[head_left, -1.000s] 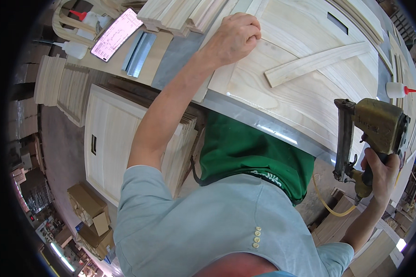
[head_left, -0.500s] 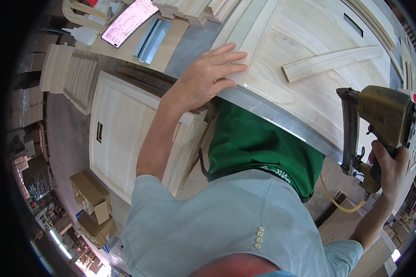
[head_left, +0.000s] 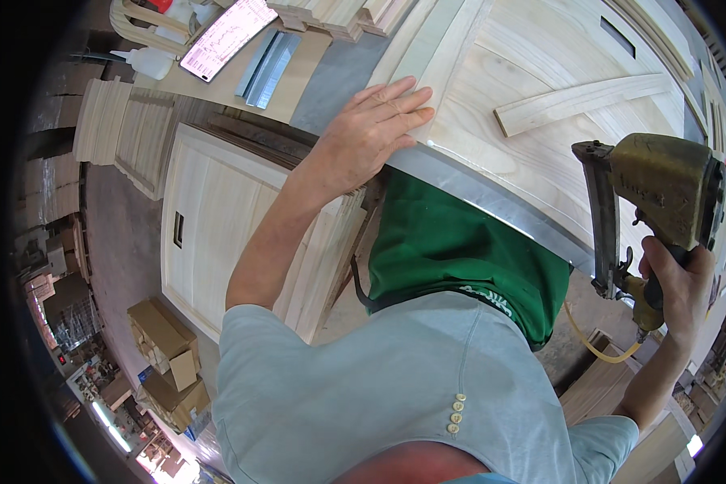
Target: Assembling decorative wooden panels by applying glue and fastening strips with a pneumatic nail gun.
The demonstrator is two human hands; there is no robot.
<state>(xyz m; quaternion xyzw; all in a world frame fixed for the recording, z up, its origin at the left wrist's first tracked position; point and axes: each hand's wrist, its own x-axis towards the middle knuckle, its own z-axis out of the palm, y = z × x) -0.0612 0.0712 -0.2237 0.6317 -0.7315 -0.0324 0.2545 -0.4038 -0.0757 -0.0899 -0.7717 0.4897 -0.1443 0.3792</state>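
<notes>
Now the right hand [head_left: 676, 278] is gripping a brass-coloured pneumatic nail gun [head_left: 657, 198] by its handle, fingers wrapped tight, nose hanging just off the desk [head_left: 492, 198] edge. It is looking heavy and rigid, with a yellow air hose [head_left: 597, 343] tugging below, so the handle seems the only sound hold. Meanwhile the left hand [head_left: 371, 133] is lying flat and open, holding nothing, pressing on the pale wooden door panel [head_left: 532, 60], which is looking stiff and smooth.

The nail gun [head_left: 661, 202] is dull brass-olive with a dark magazine and a yellow hose [head_left: 593, 343], the wooden panel [head_left: 540, 73] is pale cream with light grain, and the apron [head_left: 460, 258] is deep green.
</notes>
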